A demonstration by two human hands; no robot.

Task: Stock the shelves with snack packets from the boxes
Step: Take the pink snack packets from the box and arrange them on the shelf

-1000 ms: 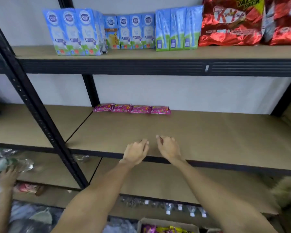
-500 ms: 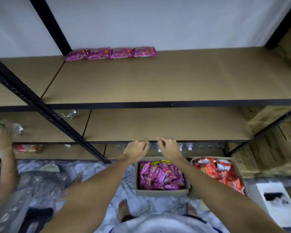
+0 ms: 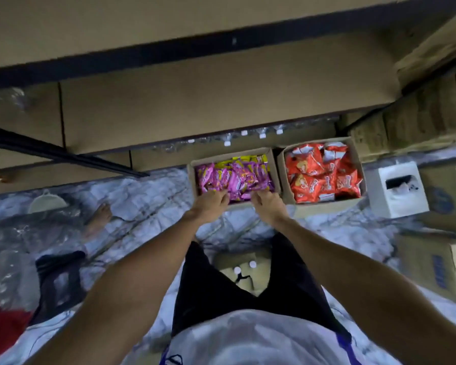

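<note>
**Currently: both hands at the pink-packet box**

Head view is looking straight down, with some blur. Left hand (image 3: 210, 204) and right hand (image 3: 268, 206) are sitting side by side at frame centre, over the near wall of the left cardboard box (image 3: 192, 172). Fingers of both are curling down into the pink snack packets (image 3: 234, 177) along the near edge and touching them. Can't tell whether either hand is actually pinching a packet; the fingertips are hiding among the wrappers.

The box is standing on the marble floor (image 3: 148, 204), just below the lowest shelf edge, and is looking full. Touching it on the right, a second cardboard box (image 3: 281, 177) is holding orange-red packets (image 3: 323, 177), with no hand on it.

A white box (image 3: 395, 192) is sitting further right, near more cartons (image 3: 432, 270) at the right edge of the frame. Shelf boards (image 3: 195, 106) are filling the upper half. Clear bottles with white caps (image 3: 244, 133) are showing under the lowest board, just above the boxes.

Another person's bare foot (image 3: 98, 216) is showing at middle left. The wearer's black shorts (image 3: 208, 291) are filling the lower centre.
</note>
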